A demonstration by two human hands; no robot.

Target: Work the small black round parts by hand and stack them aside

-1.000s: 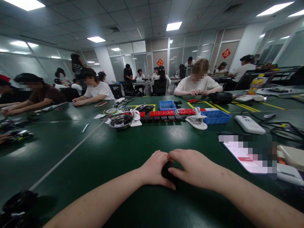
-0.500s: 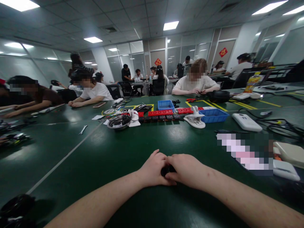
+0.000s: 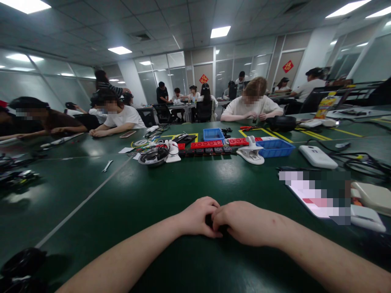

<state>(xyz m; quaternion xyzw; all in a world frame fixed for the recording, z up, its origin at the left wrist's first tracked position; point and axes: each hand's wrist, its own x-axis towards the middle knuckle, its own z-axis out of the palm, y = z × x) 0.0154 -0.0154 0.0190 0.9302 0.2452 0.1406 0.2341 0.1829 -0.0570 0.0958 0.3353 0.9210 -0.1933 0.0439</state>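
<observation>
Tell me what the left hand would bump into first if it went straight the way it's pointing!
Most likely the right hand. It sits right beside the left hand, fingers close together, though the dark gap hides exactly where they touch.

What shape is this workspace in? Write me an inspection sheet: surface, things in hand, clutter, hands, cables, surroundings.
Surface: green tabletop, glossy, reflecting light in patches.
Things in hand: small dark object, mostly hidden; its kind cannot be told.
Clutter: wrench at left; metal bowl, white clip and blue tray beyond the hands; device with a lit screen at right.
Hands: left hand and right hand meet, fingers curled around the small dark object.
Cables: black cables looped at far right.
Surroundings: person in white seated opposite; more people at left and behind.
</observation>
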